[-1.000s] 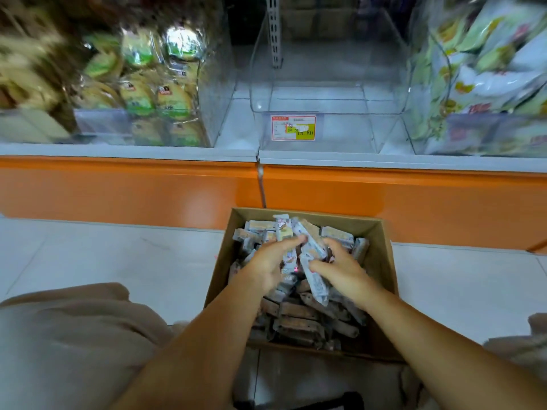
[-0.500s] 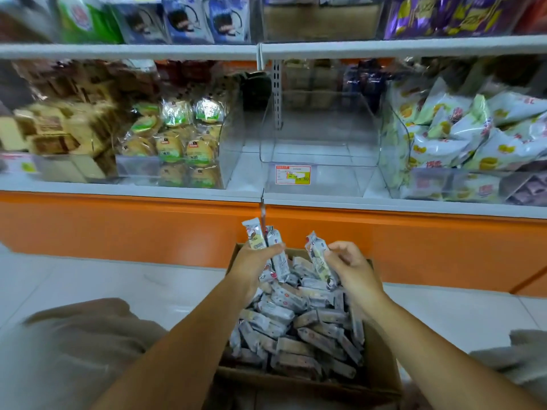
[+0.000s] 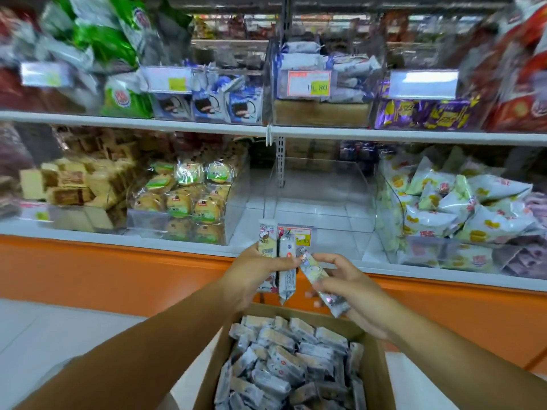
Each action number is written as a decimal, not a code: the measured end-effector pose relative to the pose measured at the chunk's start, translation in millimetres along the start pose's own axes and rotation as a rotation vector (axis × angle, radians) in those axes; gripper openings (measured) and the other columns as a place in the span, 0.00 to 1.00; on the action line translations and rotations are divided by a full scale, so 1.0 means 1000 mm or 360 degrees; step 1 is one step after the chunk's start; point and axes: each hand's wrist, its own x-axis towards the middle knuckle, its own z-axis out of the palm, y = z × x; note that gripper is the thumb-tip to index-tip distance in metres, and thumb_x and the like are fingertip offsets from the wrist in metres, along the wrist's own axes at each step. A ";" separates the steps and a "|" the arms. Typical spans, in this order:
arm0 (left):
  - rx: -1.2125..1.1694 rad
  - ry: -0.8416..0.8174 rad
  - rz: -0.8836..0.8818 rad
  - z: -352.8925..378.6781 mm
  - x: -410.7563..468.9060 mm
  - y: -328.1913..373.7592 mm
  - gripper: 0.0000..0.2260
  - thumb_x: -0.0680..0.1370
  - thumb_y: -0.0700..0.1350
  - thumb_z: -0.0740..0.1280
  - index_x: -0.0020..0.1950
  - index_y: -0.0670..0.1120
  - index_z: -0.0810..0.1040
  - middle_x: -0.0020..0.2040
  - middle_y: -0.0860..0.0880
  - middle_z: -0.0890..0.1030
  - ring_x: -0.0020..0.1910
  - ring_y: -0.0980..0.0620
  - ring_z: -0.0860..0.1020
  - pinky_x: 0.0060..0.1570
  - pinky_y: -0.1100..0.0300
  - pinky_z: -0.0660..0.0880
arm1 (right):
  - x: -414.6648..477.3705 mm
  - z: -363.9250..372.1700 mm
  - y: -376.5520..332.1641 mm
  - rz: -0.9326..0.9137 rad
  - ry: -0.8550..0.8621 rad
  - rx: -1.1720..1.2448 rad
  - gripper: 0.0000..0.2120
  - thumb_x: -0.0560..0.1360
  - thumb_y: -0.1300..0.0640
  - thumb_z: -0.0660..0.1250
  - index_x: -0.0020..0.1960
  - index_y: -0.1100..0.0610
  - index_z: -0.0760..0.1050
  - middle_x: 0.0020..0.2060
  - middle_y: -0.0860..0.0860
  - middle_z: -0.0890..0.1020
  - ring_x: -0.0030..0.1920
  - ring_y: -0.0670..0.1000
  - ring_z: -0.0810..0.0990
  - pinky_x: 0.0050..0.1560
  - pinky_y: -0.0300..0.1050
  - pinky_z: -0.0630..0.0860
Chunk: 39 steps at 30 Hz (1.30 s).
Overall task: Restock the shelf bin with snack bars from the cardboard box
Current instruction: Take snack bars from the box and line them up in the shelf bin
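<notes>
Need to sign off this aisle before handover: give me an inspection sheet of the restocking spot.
Surface: white lower shelf, orange front beneath.
Job's things: clear shelf bin, no bars inside; open cardboard box below, piled with snack bars.
Clutter: nothing seen.
Grippers: left hand grips two bars upright; right hand pinches a tilted bar.
Cables: nothing seen.
Surroundings: bun packs left of the bin, white snack bags right; upper shelf stocked.

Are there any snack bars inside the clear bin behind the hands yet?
No, the clear bin shows only its bare floor; bars are in the left hand, right hand and cardboard box.
</notes>
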 end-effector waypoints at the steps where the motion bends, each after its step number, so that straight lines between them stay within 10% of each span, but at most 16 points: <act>1: 0.0021 0.0034 0.0023 -0.001 0.003 0.004 0.14 0.70 0.42 0.77 0.55 0.44 0.82 0.48 0.48 0.87 0.50 0.52 0.84 0.43 0.61 0.73 | 0.002 0.000 -0.003 0.0004 -0.0040 -0.0081 0.26 0.71 0.71 0.69 0.63 0.49 0.73 0.57 0.59 0.77 0.48 0.59 0.83 0.48 0.49 0.78; 8: 0.0266 0.0186 0.0257 -0.022 0.037 0.041 0.11 0.70 0.44 0.78 0.48 0.51 0.79 0.44 0.53 0.85 0.41 0.58 0.82 0.35 0.68 0.72 | 0.031 -0.011 -0.024 -0.0297 0.0137 -0.0540 0.31 0.69 0.67 0.73 0.58 0.34 0.74 0.53 0.51 0.77 0.52 0.51 0.83 0.51 0.49 0.80; 14: 0.0470 0.0525 0.0590 -0.061 0.093 0.073 0.15 0.73 0.42 0.75 0.51 0.53 0.71 0.43 0.59 0.79 0.38 0.63 0.77 0.27 0.75 0.69 | 0.110 -0.036 -0.063 -0.0477 0.0600 -0.0698 0.18 0.74 0.62 0.68 0.58 0.43 0.73 0.49 0.44 0.79 0.41 0.46 0.77 0.34 0.35 0.71; 23: 0.0466 0.0460 0.0615 -0.077 0.153 0.065 0.16 0.73 0.47 0.75 0.46 0.61 0.69 0.44 0.62 0.78 0.42 0.65 0.76 0.35 0.70 0.69 | 0.291 -0.050 -0.050 -0.0016 0.0491 -0.1294 0.06 0.76 0.58 0.68 0.52 0.57 0.78 0.32 0.51 0.77 0.34 0.52 0.75 0.36 0.42 0.73; 25: 0.0482 0.0439 0.0600 -0.079 0.156 0.066 0.16 0.73 0.47 0.76 0.48 0.60 0.70 0.45 0.61 0.79 0.43 0.65 0.77 0.35 0.69 0.70 | 0.312 -0.044 -0.046 -0.0026 0.0478 -0.1298 0.05 0.76 0.60 0.66 0.42 0.55 0.78 0.34 0.53 0.79 0.35 0.51 0.75 0.46 0.49 0.77; 29: 0.0467 0.0409 0.0537 -0.084 0.158 0.068 0.14 0.73 0.48 0.76 0.47 0.60 0.72 0.44 0.62 0.80 0.41 0.66 0.77 0.31 0.73 0.68 | 0.327 -0.028 -0.044 -0.0008 0.0384 -0.1556 0.13 0.77 0.60 0.64 0.60 0.60 0.76 0.56 0.57 0.80 0.54 0.55 0.77 0.56 0.43 0.71; 34: 0.0335 0.0288 0.0484 -0.081 0.151 0.073 0.19 0.74 0.43 0.74 0.41 0.60 0.66 0.27 0.69 0.76 0.25 0.79 0.70 0.23 0.80 0.65 | 0.339 -0.029 -0.035 -0.0015 0.0307 -0.1390 0.15 0.78 0.60 0.61 0.64 0.56 0.76 0.60 0.57 0.79 0.61 0.57 0.76 0.63 0.48 0.72; 39: 0.0189 0.0265 0.0344 -0.089 0.156 0.078 0.10 0.73 0.38 0.73 0.50 0.51 0.81 0.44 0.52 0.86 0.49 0.50 0.84 0.51 0.53 0.80 | 0.319 -0.035 -0.043 0.0078 0.0188 -0.1058 0.21 0.82 0.59 0.57 0.74 0.50 0.63 0.59 0.58 0.78 0.59 0.59 0.77 0.60 0.53 0.73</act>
